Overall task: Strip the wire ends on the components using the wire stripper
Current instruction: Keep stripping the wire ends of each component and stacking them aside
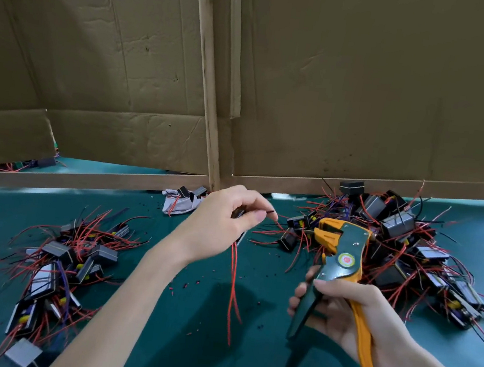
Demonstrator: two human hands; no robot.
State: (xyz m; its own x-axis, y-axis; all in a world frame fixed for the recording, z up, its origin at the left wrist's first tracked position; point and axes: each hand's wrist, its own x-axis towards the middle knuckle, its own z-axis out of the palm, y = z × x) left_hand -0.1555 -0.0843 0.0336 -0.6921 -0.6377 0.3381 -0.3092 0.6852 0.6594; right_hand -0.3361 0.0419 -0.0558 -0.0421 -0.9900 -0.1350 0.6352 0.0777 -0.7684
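Observation:
My left hand [224, 220] is raised over the green table and pinches a thin black wire [270, 211] between thumb and forefinger. A small black component [238, 213] is mostly hidden behind the fingers, and its red wires [232, 286] hang down below the hand. My right hand [349, 315] grips the orange and dark green wire stripper [340, 256] by its handles, jaws pointing up and left, a short way right of the black wire's tip.
A pile of black components with red wires [395, 241] lies at the right rear, another pile [63, 259] at the left. Cardboard walls [367, 92] on a wooden frame close the back. A white rag [179, 203] lies near the frame. Insulation bits dot the green mat [199, 346].

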